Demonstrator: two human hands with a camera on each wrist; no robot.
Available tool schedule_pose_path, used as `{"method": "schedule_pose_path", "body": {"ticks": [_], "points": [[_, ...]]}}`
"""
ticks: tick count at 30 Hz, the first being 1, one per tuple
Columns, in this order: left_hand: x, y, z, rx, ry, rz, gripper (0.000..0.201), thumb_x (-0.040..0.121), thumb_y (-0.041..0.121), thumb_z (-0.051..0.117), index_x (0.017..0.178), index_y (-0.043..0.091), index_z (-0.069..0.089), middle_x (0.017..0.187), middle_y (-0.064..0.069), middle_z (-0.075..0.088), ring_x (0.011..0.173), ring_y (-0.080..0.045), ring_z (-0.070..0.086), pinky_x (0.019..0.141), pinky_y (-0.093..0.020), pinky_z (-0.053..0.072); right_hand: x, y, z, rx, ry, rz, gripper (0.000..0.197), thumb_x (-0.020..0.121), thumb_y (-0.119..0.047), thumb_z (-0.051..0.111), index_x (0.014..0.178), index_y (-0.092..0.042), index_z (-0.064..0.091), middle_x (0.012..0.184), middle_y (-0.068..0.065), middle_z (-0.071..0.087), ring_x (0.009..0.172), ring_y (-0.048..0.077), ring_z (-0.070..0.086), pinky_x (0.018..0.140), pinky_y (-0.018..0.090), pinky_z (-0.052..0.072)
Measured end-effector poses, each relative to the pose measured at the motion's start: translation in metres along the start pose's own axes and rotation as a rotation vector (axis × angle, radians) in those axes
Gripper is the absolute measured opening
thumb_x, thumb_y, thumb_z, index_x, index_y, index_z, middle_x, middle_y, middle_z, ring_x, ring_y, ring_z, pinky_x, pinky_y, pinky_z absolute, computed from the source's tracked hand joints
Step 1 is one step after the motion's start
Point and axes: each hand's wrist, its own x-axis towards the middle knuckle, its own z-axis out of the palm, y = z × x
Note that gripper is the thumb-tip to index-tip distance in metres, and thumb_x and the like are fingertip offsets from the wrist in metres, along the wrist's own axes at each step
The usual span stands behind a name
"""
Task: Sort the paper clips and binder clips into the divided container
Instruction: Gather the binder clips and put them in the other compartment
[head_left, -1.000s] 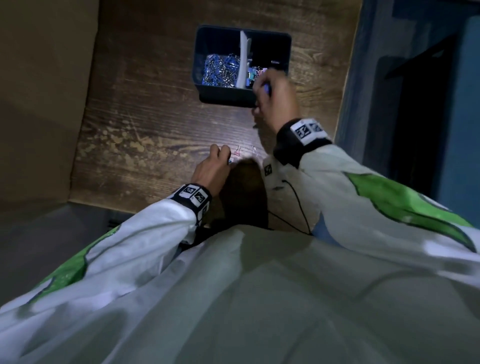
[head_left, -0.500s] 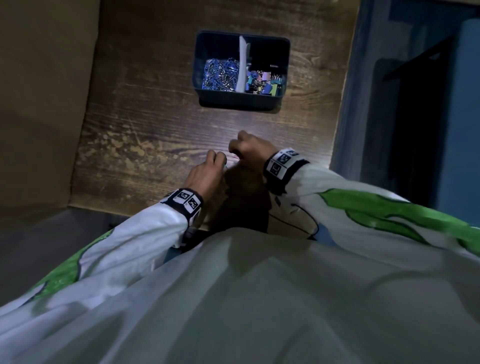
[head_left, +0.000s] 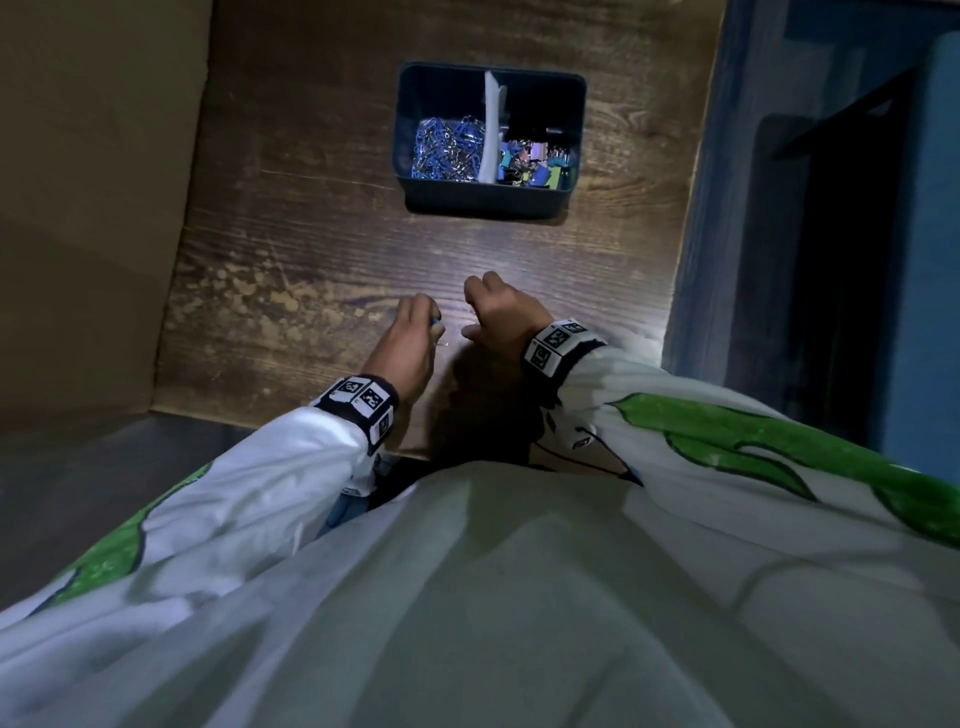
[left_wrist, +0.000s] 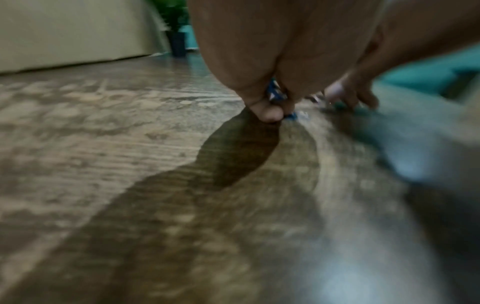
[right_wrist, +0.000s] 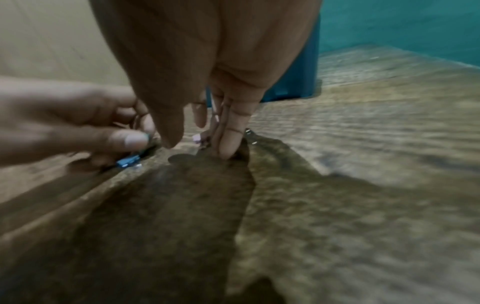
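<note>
Sorting is judged nearly finished: paper clips (head_left: 451, 150) are heaped in the left compartment of the divided container (head_left: 488, 200), binder clips (head_left: 537, 163) in the right. A blue clip (right_wrist: 128, 161) is pinched by the left hand (head_left: 410, 343) on the table (head_left: 291, 270); the right hand (head_left: 501, 317), loosely curled, probably holds nothing. Few clips remain; nothing blocks the path.

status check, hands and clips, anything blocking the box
Left hand pinching a blue clip at the table. Right hand fingertips down on table, grip unclear. Box half sorted, path clear.
</note>
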Motion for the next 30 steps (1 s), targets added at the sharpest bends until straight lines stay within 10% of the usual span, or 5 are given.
{"method": "schedule_pose_path", "body": {"ticks": [9,18,22,25,30], "points": [[0.093,0.107,-0.058,-0.232,0.261,0.209,0.011,0.098,0.007,0.045,0.107,0.004,0.050,0.105,-0.010,0.055,0.092,-0.018,0.052,0.076,-0.022,0.042,0.007,-0.008,-0.013,0.100,-0.084,0.205,0.030,0.085,-0.019,0.063,0.109,-0.001,0.061,0.109,0.023,0.064,0.100,0.037,0.064,0.075,0.034,0.045],[0.141,0.118,-0.091,-0.111,0.134,0.237,0.037,0.093,0.008,0.058,0.129,0.013,0.058,0.134,-0.006,0.051,0.118,-0.012,0.049,0.100,-0.015,0.034,0.009,0.039,-0.122,0.626,0.658,0.392,0.017,0.084,-0.002,0.053,0.086,-0.014,0.065,0.069,-0.001,0.063,0.055,0.007,0.056,0.054,0.024,0.047],[0.078,0.062,-0.081,-0.132,0.202,0.094,0.010,0.092,0.010,0.057,0.101,0.013,0.062,0.103,-0.005,0.065,0.095,-0.019,0.061,0.088,-0.035,0.051,0.035,0.051,-0.156,0.353,0.583,0.402,0.018,0.087,-0.013,0.055,0.099,-0.018,0.067,0.105,0.006,0.069,0.095,0.022,0.067,0.082,0.030,0.051],[0.035,0.016,-0.053,-0.029,-0.029,-0.102,0.014,0.085,0.020,0.071,0.094,0.017,0.061,0.081,0.003,0.064,0.078,-0.017,0.063,0.072,-0.024,0.049,0.041,0.054,-0.154,0.252,0.611,0.460,0.036,0.092,-0.020,0.057,0.126,-0.010,0.052,0.138,0.014,0.043,0.118,0.029,0.054,0.095,0.034,0.043],[0.000,-0.012,-0.010,0.061,-0.164,-0.019,0.029,0.079,0.005,0.071,0.104,0.015,0.060,0.105,-0.009,0.053,0.087,-0.027,0.059,0.085,-0.037,0.052,0.044,0.051,-0.119,0.348,0.355,0.640,0.040,0.094,-0.008,0.045,0.133,-0.003,0.045,0.130,0.022,0.057,0.118,0.037,0.056,0.092,0.037,0.044]]}}
